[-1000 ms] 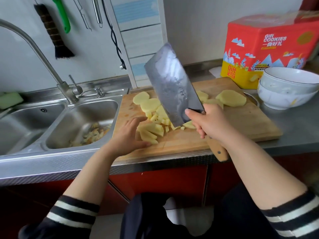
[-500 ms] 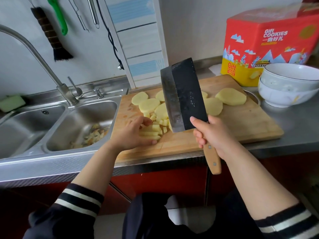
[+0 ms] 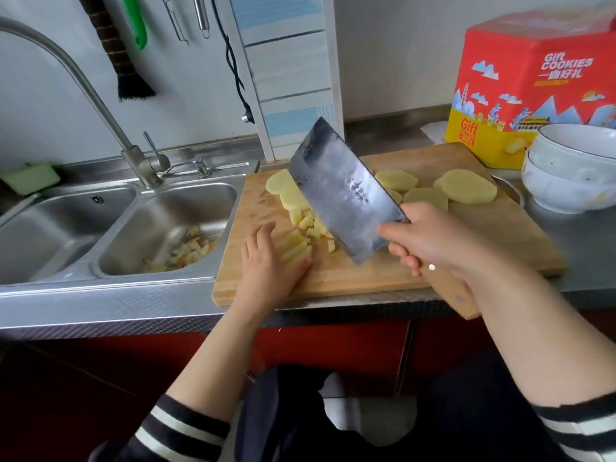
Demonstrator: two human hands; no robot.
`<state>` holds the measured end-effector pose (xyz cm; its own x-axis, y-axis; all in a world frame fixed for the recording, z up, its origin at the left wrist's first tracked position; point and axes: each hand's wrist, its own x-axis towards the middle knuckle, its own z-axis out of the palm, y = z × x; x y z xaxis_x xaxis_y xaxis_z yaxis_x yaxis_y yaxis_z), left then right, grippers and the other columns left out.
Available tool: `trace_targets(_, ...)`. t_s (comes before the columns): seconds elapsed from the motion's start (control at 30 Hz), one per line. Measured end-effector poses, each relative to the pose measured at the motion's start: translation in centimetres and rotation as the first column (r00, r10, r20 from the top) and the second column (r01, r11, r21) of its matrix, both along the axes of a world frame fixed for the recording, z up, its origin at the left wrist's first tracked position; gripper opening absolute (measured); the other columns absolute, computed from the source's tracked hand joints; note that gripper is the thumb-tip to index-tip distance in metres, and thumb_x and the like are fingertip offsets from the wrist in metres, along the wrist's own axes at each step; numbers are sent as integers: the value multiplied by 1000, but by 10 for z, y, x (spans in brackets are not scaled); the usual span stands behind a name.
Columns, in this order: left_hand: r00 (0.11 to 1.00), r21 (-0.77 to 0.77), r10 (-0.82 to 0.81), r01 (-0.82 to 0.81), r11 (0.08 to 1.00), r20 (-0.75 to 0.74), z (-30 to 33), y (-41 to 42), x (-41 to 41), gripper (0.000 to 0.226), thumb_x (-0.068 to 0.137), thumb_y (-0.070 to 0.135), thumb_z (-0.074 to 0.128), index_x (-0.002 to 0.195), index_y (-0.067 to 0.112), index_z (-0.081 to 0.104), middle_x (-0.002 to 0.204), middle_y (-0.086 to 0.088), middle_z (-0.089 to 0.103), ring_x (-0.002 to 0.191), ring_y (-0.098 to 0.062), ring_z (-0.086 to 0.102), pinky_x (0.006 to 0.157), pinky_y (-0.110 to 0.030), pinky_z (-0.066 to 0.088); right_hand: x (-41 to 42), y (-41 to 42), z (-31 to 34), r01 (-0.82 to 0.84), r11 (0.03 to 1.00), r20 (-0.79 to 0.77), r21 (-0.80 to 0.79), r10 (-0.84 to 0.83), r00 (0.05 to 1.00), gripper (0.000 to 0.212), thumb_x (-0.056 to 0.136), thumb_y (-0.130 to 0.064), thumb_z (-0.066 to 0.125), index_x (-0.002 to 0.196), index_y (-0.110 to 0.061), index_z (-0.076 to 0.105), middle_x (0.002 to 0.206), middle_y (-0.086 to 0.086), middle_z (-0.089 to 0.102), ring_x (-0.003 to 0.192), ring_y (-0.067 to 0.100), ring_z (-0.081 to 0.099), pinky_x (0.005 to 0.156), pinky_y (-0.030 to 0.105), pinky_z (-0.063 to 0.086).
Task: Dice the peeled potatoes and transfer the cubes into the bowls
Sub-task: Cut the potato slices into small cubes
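A wooden cutting board [image 3: 500,235] lies on the steel counter. On it are potato slices [image 3: 465,186], a stack of potato strips [image 3: 295,249] and loose cubes [image 3: 308,223]. My left hand [image 3: 270,265] holds the stack of strips from the left, fingers bent around it. My right hand [image 3: 430,240] grips the wooden handle of a cleaver [image 3: 343,195]. The blade is raised and tilted, its flat side facing me, above the cubes. Two stacked white bowls [image 3: 570,175] stand at the right.
A double steel sink [image 3: 120,235] with peelings in the right basin lies left of the board, with a tall tap [image 3: 83,85]. A red and yellow cookie box [image 3: 536,85] stands behind the bowls. Brushes and utensils hang on the wall.
The cleaver turned from edge-on to flat side facing me and tilted left. My left hand shifted slightly along the potato strips.
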<state>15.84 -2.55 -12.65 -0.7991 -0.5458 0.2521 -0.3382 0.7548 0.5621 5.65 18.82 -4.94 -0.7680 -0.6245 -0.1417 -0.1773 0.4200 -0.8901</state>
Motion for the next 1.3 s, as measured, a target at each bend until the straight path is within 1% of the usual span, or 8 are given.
trace_targets(0.2,988,296,-72,110,949,-137,7,2,1,109,81,17,75,155,15,-4,163,-4,-1,150,-16,0,123,-40,9,-3,-11,45,-113,934,-159,339,175,971,21,96,-24,53,79,-12,49,42,-7,48,34,8,41,37,21,36)
trace_targets(0.33,907,520,63,180,835,-415,8,0,7,80,75,13,50,147,26,17,161,1,11,146,-6,11,122,-35,13,4,-19,43,-145,902,-121,407,210,970,15,95,-21,52,92,-6,52,55,0,51,38,11,42,39,22,38)
trace_targets(0.4,888,401,29,177,899,-458,3,-6,13,55,78,15,48,129,31,35,147,0,34,139,-10,29,119,-36,24,7,-21,40,-149,899,-105,412,209,972,15,95,-21,52,90,-7,51,57,1,51,40,12,42,41,23,39)
trace_targets(0.5,923,22,-140,159,987,-358,-9,-17,22,18,87,29,62,104,28,56,117,3,53,113,-17,48,99,-35,41,10,-24,38,-175,892,-67,417,222,973,18,95,-21,53,95,-4,53,59,3,50,40,12,41,41,23,39)
trace_targets(0.7,943,-230,-219,162,960,-250,-15,-21,26,11,83,26,76,85,16,73,95,6,63,83,-16,57,70,-31,49,7,-30,39,-200,867,-40,456,244,969,16,96,-20,52,100,-5,57,54,1,50,38,11,42,40,21,40)
trace_targets(1.0,964,-221,-222,187,957,-145,-2,-21,24,22,79,40,77,86,20,69,100,13,57,72,-9,50,61,-8,32,-7,-27,41,-50,873,-128,485,127,984,13,97,-19,50,97,-8,56,59,5,52,39,13,43,40,22,41)
trace_targets(1.17,980,-147,-147,127,981,-137,3,-24,21,13,86,32,72,86,19,72,93,11,61,80,-12,56,70,-30,48,-4,-25,41,-42,871,-145,490,128,981,14,97,-19,50,98,-7,56,60,5,52,39,12,43,38,21,39)
trace_targets(1.3,988,-42,-146,144,989,-52,13,-29,23,11,85,33,73,91,25,75,93,11,60,77,-4,55,68,-21,42,-1,-25,39,-56,874,-149,483,145,978,20,97,-21,50,102,-3,59,61,5,53,40,13,44,39,21,40)
